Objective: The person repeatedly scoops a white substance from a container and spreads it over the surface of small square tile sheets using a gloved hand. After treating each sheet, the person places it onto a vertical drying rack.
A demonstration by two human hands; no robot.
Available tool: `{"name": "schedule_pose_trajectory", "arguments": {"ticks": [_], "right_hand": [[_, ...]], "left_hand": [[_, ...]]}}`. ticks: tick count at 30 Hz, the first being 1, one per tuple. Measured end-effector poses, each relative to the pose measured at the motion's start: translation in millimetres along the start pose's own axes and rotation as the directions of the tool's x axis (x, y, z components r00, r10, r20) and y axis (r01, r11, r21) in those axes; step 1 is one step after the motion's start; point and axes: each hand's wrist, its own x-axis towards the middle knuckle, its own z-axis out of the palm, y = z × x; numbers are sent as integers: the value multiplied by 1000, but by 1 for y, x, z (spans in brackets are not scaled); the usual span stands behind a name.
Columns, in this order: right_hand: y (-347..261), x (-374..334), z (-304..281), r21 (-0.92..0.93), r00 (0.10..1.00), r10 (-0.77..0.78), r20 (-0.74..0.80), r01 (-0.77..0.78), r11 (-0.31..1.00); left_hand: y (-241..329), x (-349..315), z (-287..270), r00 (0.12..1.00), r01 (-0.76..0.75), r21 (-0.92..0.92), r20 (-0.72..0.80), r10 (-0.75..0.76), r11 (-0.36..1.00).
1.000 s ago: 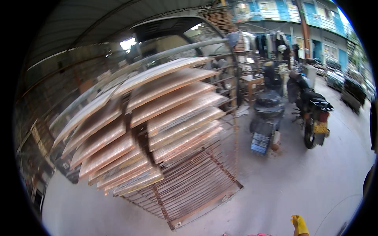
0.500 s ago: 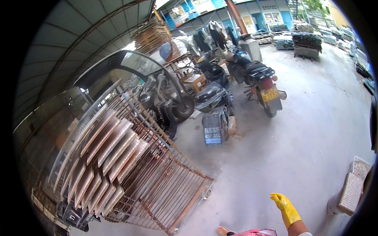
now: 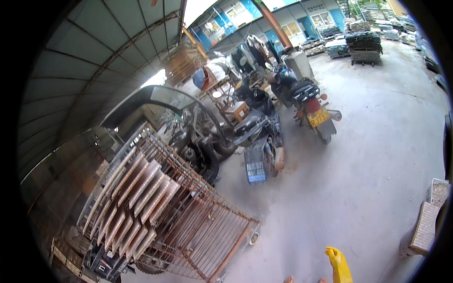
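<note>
My right hand [image 3: 338, 265], in a yellow rubber glove, hangs over the concrete floor at the lower edge. Its fingers are loosely bent and somewhat apart, with nothing visible in them. My left hand is outside the picture. To the left stands a rusty barred cart bed [image 3: 222, 245], well apart from the glove. Several thin brownish panels [image 3: 153, 203] with pale edges lean in two overlapping rows at its far left end. Nearest on the other side is a grid-patterned panel [image 3: 423, 226] on top of a pale container.
A black scooter [image 3: 257, 127] and a motorcycle [image 3: 309, 96] are parked beyond the cart. A windscreen frame [image 3: 165, 94] rises behind the panels. Stacked slabs [image 3: 364, 47] stand far back right. A white basket [image 3: 439, 192] is at the right edge. Toes [image 3: 289, 279] show below.
My right hand has dropped lower, its fingers now pointing more upward in the picture and its bare forearm out of sight. The view has shifted, so the cart appears slightly farther right.
</note>
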Motion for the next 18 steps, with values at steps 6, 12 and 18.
{"name": "schedule_pose_trajectory", "arguments": {"ticks": [6,12,18], "right_hand": [[-10,-14,-25,172,986,165,8,-164,971],[12,24,-12,216,975,215,50,-221,951],[33,58,5,273,966,231,116,-255,928]], "left_hand": [[198,45,150,509,-99,177,855,-103,979],[221,93,217,517,-216,295,843,-147,931],[250,126,245,558,-201,307,816,-149,930]]}}
